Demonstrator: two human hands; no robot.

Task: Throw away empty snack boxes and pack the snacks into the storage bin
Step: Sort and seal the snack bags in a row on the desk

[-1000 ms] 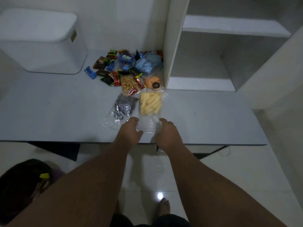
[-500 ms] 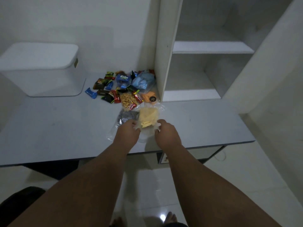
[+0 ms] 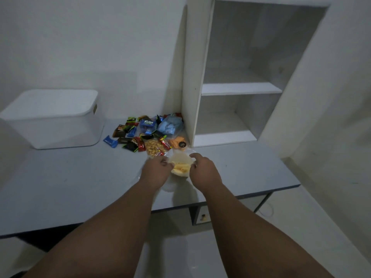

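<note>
Clear stick bag [image 3: 180, 167] is sitting between both hands near the worktop's [image 3: 70, 187] front edge. It looks lifted just off the surface, though contact underneath is hard to tell. Yellow sticks are bunching at the low end and the slack clear top is stretching across between the hands. Left hand [image 3: 155, 171] is pinching the bag's left edge and right hand [image 3: 204, 171] the right edge, fingers [image 3: 193, 156] curling round the plastic on each side, nothing else in either hand. So the bag is running left-right, directly ahead of both hands, equally near each. Bin [image 3: 52, 133] is standing well apart to the left at the back of the worktop, so the left hand is the nearer one for the carry. The lid [image 3: 54, 101] is sitting on it, contents hidden; my guess is the lid needs to come off before anything goes in, meaning one hand has to let go. Pile [image 3: 152, 133] of small wrapped snacks is lying just beyond the hands against the shelf unit [image 3: 239, 89], none of it packed yet: peanut bag [image 3: 153, 147] nearest, blue bag [image 3: 170, 125] at the back, orange pack [image 3: 174, 142] beside the shelf post. Shelf compartments are showing nothing inside. No snack boxes are showing in view. Task looks early.
</note>
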